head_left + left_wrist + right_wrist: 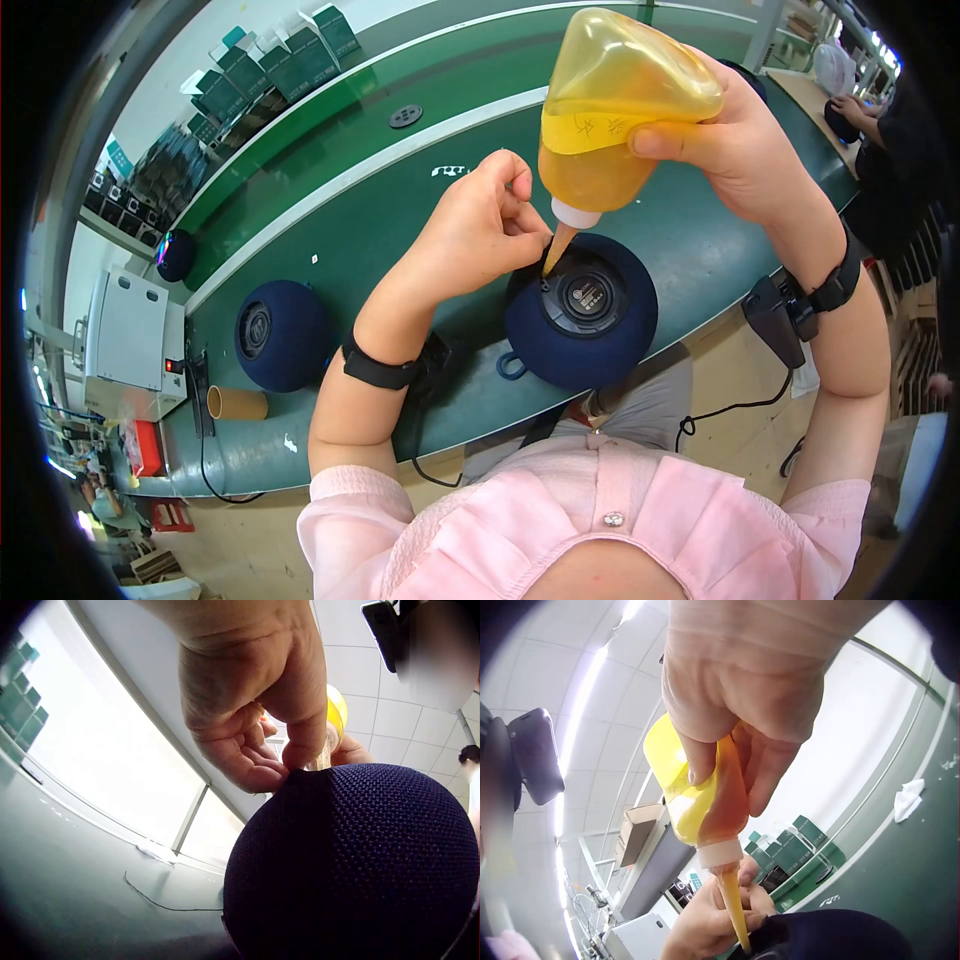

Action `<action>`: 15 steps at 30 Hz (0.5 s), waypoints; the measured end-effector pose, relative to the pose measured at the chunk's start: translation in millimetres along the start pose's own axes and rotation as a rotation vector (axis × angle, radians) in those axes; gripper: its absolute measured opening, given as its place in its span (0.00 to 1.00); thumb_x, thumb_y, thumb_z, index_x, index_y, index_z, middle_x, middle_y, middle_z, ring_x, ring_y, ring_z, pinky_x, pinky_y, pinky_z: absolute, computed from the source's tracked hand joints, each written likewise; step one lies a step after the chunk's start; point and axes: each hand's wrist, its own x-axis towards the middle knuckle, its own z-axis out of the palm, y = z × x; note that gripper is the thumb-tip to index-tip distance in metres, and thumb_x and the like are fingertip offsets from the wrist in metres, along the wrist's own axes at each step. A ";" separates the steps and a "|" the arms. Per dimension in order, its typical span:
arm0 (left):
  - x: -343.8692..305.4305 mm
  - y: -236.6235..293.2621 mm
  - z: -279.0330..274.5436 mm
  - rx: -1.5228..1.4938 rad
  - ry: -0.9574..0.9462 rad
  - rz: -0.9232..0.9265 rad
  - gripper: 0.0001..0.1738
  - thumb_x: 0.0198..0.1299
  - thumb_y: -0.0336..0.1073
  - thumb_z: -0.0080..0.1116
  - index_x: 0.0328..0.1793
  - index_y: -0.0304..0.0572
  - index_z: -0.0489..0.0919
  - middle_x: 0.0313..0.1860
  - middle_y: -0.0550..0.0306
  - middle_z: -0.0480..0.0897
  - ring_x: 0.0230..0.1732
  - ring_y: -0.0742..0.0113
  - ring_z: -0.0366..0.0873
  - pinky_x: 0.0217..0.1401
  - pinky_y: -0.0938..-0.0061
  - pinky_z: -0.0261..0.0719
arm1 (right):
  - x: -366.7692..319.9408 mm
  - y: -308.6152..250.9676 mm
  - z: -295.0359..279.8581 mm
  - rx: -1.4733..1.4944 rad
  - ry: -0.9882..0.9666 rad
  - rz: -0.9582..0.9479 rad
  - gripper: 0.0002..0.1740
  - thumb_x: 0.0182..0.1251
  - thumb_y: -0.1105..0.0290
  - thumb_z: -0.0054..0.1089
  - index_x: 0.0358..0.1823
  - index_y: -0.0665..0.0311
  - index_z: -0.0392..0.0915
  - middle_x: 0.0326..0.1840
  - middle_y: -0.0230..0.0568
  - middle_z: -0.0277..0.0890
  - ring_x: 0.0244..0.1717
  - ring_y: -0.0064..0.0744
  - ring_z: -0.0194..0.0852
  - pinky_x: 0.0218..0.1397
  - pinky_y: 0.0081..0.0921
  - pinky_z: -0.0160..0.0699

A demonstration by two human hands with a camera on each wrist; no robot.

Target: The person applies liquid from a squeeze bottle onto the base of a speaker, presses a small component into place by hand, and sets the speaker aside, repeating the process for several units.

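A round dark blue speaker (600,365), covered in woven fabric, sits on the green bench with its black base ring (583,295) and printed label facing up. My right hand (745,150) grips a yellow squeeze bottle (610,105) upside down, thumb across its taped label. Its long tapered nozzle (733,907) points down, with the tip at the edge of the base ring. Close beside that tip, my left hand (465,235) pinches the speaker's fabric between thumb and forefinger. In the left wrist view the fabric (307,777) rises to a small peak at the fingertips.
A second blue speaker (285,340) lies on its side to the left, near a cardboard tube (238,403) and a white machine (135,335). Green boxes (285,60) stand behind the bench. A black disc (405,116) lies at the back. Another person's hand (855,110) shows far right.
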 end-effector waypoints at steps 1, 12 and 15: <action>0.2 0.1 -0.1 0.000 -0.001 0.003 0.18 0.44 0.19 0.55 0.36 0.39 0.58 0.24 0.52 0.77 0.29 0.74 0.77 0.32 0.80 0.75 | -0.4 0.1 -1.4 -0.003 0.001 -0.001 0.32 0.53 0.76 0.65 0.61 0.66 0.65 0.51 0.34 0.73 0.52 0.22 0.70 0.57 0.23 0.67; -0.7 7.4 2.1 0.107 0.009 -0.048 0.19 0.43 0.20 0.56 0.35 0.39 0.57 0.24 0.50 0.78 0.29 0.72 0.78 0.33 0.79 0.76 | -7.2 -11.9 -9.2 -0.193 0.057 -0.049 0.33 0.51 0.77 0.68 0.60 0.65 0.66 0.51 0.31 0.74 0.52 0.20 0.70 0.57 0.21 0.67; -1.1 11.5 3.5 0.180 0.025 -0.052 0.18 0.43 0.20 0.57 0.39 0.37 0.63 0.24 0.52 0.79 0.27 0.72 0.78 0.32 0.78 0.76 | 0.5 -21.0 -0.5 -0.314 -0.013 -0.112 0.30 0.52 0.77 0.67 0.58 0.67 0.67 0.50 0.32 0.74 0.51 0.20 0.70 0.56 0.20 0.68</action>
